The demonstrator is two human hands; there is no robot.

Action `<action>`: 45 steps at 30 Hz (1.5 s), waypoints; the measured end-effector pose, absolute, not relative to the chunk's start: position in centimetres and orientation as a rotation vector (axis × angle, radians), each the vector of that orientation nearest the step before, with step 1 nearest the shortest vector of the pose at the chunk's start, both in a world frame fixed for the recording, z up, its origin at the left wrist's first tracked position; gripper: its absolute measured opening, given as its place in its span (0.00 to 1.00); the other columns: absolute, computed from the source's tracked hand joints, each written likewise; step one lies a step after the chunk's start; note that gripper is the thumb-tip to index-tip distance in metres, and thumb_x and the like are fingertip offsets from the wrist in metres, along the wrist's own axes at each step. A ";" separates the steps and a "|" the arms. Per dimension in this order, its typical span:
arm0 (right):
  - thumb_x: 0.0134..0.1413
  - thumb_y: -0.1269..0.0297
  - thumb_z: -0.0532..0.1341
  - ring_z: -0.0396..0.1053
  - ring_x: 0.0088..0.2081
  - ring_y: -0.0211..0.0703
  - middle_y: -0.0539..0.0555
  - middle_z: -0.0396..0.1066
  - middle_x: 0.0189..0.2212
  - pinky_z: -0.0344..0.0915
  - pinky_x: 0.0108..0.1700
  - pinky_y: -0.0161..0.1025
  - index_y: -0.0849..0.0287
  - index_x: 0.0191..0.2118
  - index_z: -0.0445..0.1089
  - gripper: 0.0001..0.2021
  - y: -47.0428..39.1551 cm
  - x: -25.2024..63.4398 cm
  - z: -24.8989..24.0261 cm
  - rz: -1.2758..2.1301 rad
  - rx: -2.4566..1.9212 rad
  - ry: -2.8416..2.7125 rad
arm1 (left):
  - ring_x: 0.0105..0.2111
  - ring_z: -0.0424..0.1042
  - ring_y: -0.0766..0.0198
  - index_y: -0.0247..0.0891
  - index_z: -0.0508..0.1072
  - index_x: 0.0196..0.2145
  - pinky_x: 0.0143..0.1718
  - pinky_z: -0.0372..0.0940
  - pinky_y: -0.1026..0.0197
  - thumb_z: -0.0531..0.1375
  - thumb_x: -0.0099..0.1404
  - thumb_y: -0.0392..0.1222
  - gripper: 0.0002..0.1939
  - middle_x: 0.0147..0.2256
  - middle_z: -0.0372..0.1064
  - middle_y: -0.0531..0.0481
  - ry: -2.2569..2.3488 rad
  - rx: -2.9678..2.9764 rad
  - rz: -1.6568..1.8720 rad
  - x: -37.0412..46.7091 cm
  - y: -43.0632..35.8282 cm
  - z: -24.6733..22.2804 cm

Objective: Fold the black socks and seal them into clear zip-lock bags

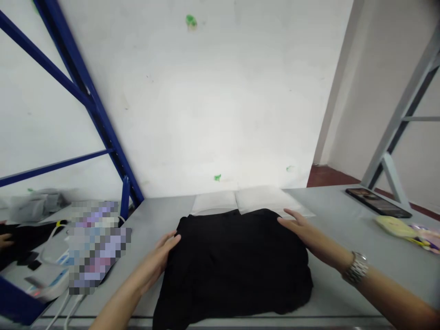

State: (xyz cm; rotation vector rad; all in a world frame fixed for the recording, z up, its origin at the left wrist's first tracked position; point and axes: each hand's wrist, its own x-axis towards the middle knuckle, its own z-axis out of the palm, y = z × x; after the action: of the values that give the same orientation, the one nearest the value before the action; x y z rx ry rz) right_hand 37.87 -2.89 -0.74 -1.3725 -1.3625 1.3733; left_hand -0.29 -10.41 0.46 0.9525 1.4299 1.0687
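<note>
A black piece of folded cloth [237, 266], which looks like a garment, lies spread on the grey table [343, 256] in front of me. Its lower left part hangs over the front edge. My left hand [161, 254] rests at the cloth's left edge with fingers stretched out and the thumb on the fabric. At the upper right corner, my right hand [299, 227] lies open with its fingers apart, the fingertips on or just over the cloth. Two flat, whitish plastic bags [216, 201] lie behind the cloth, partly covered by it.
On the right are a phone [378, 202] and a small pale yellow item [395, 228]. A blue metal frame [103, 123] rises on the left, beside a power strip [57, 282], cables and a blurred-out object. Another person's hand [5, 240] shows at far left.
</note>
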 end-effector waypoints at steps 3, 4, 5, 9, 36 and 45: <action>0.50 0.43 0.57 0.66 0.52 0.55 0.61 0.66 0.52 0.64 0.53 0.49 0.53 0.62 0.47 0.38 -3.8 38.7 -1.5 1.174 -1.391 -1.443 | 0.53 0.64 0.51 0.42 0.68 0.51 0.50 0.61 0.52 0.56 0.61 0.57 0.25 0.50 0.69 0.46 1.483 1.082 1.044 -1.8 -12.5 -0.2; 0.49 0.44 0.58 0.63 0.55 0.56 0.60 0.64 0.54 0.62 0.55 0.50 0.52 0.61 0.50 0.36 -4.2 39.0 -1.5 1.042 -1.373 -1.531 | 0.52 0.65 0.49 0.40 0.70 0.50 0.50 0.61 0.51 0.56 0.60 0.58 0.25 0.48 0.70 0.45 1.512 1.159 0.994 -2.2 -13.1 -0.2; 0.48 0.45 0.59 0.59 0.58 0.56 0.58 0.60 0.57 0.60 0.58 0.51 0.50 0.60 0.53 0.34 -4.7 39.3 -1.6 0.896 -1.342 -1.647 | 0.50 0.66 0.48 0.39 0.72 0.47 0.50 0.61 0.50 0.57 0.59 0.59 0.25 0.46 0.72 0.45 1.537 1.252 0.929 -2.5 -13.6 -0.2; 0.44 0.49 0.64 0.48 0.62 0.60 0.47 0.54 0.61 0.52 0.61 0.59 0.40 0.52 0.65 0.26 -6.3 39.4 -2.5 0.449 -1.207 -2.090 | 0.48 0.67 0.47 0.41 0.74 0.46 0.52 0.59 0.50 0.66 0.49 0.53 0.27 0.47 0.71 0.45 1.564 1.666 0.719 -1.5 -14.8 -0.4; 0.49 0.46 0.60 0.64 0.25 0.39 0.49 0.69 0.22 0.61 0.26 0.35 0.56 0.29 0.71 0.17 -4.0 36.5 9.9 0.878 -1.161 -1.469 | 0.39 0.72 0.54 0.37 0.72 0.42 0.38 0.66 0.56 0.57 0.59 0.58 0.23 0.38 0.73 0.43 1.308 1.315 0.936 3.0 -8.3 6.9; 0.50 0.48 0.60 0.67 0.27 0.42 0.49 0.70 0.23 0.64 0.27 0.35 0.55 0.29 0.72 0.15 -4.7 37.2 9.5 1.041 -1.170 -1.485 | 0.36 0.71 0.55 0.41 0.69 0.46 0.31 0.64 0.60 0.62 0.50 0.60 0.30 0.39 0.71 0.45 1.500 1.392 0.645 4.6 -7.3 2.0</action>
State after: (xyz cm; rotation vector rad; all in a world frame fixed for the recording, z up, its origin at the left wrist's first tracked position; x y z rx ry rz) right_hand 37.22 -4.73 9.52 -1.1701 -1.4851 1.0411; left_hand 4.64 -7.35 2.00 1.3924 1.5003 0.6446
